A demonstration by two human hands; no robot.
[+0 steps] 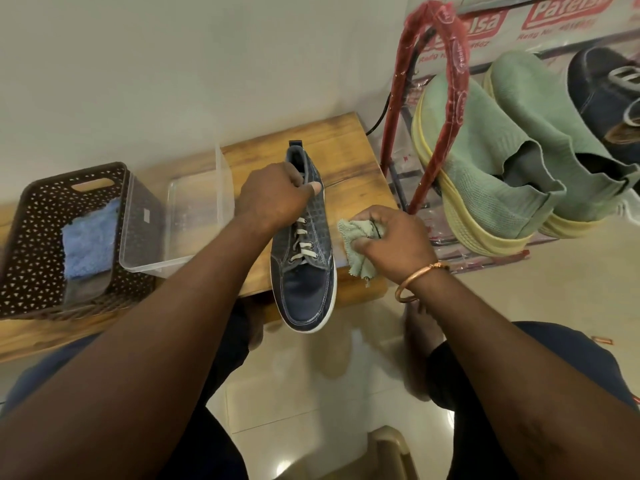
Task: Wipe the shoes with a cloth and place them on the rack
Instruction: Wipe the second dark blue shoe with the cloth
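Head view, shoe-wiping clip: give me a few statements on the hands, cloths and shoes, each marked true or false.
1. The left hand grips the navy shoe. True.
2. The right hand holds the blue cloth. False: it holds a green cloth; the blue cloth lies in the brown basket.
3. The navy shoe stands on the rack. False: the left hand holds it over the wooden table; green shoes sit on the rack.
4. A bangle circles the right wrist. True.
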